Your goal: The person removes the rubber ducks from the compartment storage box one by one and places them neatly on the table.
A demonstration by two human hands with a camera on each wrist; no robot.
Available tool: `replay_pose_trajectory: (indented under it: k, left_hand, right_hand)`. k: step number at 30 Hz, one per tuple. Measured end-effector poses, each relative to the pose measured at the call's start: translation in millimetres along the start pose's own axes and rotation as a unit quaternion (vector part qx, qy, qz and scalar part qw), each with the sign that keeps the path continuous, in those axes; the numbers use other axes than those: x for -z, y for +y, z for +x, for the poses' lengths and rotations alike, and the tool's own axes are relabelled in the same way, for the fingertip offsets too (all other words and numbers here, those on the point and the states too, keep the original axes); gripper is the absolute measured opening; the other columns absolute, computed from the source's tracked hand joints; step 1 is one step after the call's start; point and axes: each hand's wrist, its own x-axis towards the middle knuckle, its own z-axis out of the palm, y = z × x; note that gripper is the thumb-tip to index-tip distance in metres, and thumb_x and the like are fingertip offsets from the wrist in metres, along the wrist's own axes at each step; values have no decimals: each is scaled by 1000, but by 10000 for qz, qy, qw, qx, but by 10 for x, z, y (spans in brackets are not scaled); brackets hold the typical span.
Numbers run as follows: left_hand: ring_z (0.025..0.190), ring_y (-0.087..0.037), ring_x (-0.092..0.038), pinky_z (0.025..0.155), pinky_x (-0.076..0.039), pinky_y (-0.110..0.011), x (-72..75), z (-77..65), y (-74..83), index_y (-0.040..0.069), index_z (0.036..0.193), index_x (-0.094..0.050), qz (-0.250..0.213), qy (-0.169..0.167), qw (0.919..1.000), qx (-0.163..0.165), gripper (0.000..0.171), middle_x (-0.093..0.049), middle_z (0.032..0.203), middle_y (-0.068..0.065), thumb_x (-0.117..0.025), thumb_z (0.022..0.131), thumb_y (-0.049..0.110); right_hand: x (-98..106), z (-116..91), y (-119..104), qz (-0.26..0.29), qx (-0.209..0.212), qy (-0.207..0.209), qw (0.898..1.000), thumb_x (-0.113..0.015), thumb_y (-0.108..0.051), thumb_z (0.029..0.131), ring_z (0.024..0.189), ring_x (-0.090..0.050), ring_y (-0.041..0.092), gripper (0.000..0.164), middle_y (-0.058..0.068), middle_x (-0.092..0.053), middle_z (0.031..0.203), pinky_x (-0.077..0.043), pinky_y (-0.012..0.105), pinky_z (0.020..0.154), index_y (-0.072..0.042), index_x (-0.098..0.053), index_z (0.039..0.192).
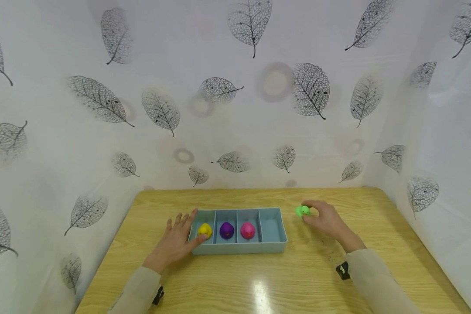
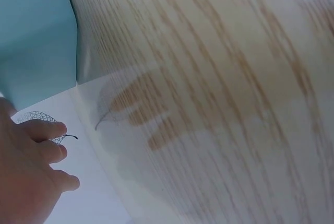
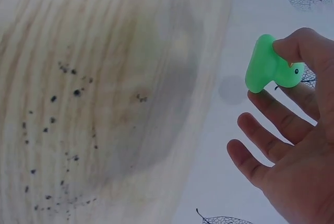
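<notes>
A light-blue tray (image 1: 239,248) with a row of compartments sits on the table. From the left, its compartments hold a yellow toy duck (image 1: 205,229), a purple toy duck (image 1: 226,230) and a pink toy duck (image 1: 248,230); the rightmost has none. My left hand (image 1: 174,241) rests on the tray's left end with fingers spread, its thumb reaching over the front rim beside the yellow duck. Off the tray's right end, my right hand (image 1: 326,220) pinches a green toy duck (image 3: 266,65) between thumb and fingers, raised over the table.
The wood-grain table (image 1: 227,283) carries small dark specks (image 3: 76,92) near the right hand. White leaf-patterned cloth (image 1: 235,131) surrounds the table at the back and both sides. Both wrists wear small black devices (image 1: 343,270).
</notes>
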Motion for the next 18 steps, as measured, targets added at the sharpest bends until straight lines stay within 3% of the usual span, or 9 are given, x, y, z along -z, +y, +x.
replay_pose_trajectory:
  k: [12, 18]
  left_hand:
    - [155, -57, -26, 123, -11, -79, 19, -5, 18, 15, 171, -17, -74, -19, 10000, 2, 91, -40, 163, -31, -52, 103, 65]
    - [155, -57, -26, 123, -10, -79, 14, -9, 6, 15, 171, -17, -126, -31, 9999, 10, 92, -39, 163, -31, -53, 102, 65]
  right_hand:
    - [-92, 9, 107, -108, -277, -132, 9995, -72, -19, 95, 124, -63, 50, 44, 25, -70, 133, -51, 67, 102, 0, -67, 135]
    - [-117, 6, 140, -137, -160, -143, 9997, -74, -16, 94, 124, -62, 52, 43, 26, -70, 131, -50, 69, 102, 2, -68, 133]
